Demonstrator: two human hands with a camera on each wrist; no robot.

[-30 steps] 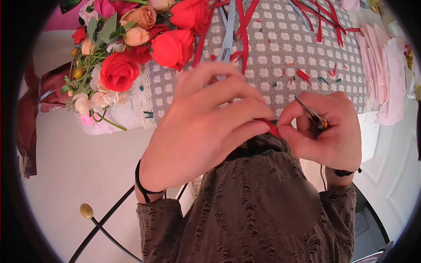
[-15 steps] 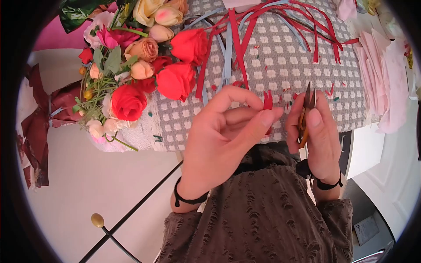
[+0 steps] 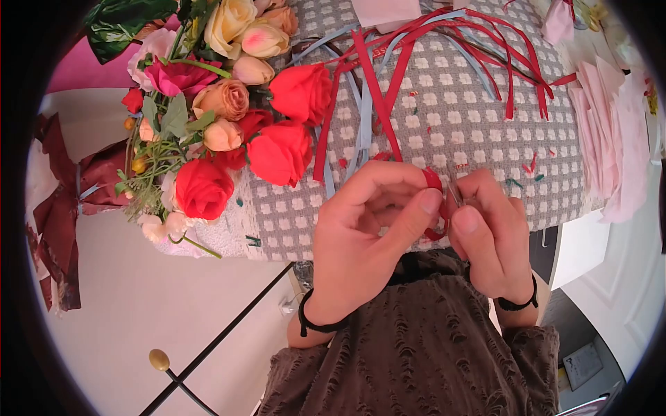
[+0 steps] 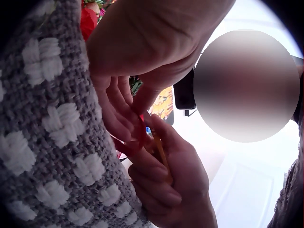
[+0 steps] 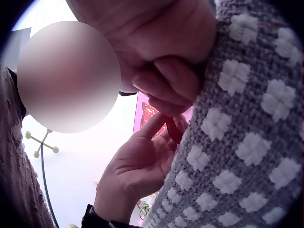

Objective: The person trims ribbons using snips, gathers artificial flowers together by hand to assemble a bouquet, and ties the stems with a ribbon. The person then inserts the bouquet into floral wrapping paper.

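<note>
My left hand point(image 3: 368, 229) pinches a short red ribbon point(image 3: 433, 178) between thumb and forefinger. The ribbon bends round in a curve, and its lower part hangs beside the right fingers. In my right hand point(image 3: 496, 243) I grip small snips point(image 3: 454, 191), their thin metal blades at the ribbon's edge. The snips' orange handle point(image 4: 161, 152) shows in the left wrist view, mostly covered by the fingers. Both hands are close together above the near edge of the grey and white checked cloth point(image 3: 513, 208). In the right wrist view the curled right fingers hide the snips.
Artificial flowers, with several red roses point(image 3: 281, 152), lie on the left. Long red ribbons point(image 3: 378, 90) and blue ribbons point(image 3: 364, 118) spread over the cloth at the back. Folded pink paper point(image 3: 610, 132) lies at the right edge. Small red and green scraps dot the cloth.
The hands moved apart, showing the snips pointing up, then came together again at the ribbon. The ribbon has gone from held low near the lap to raised and curved in the left fingers.
</note>
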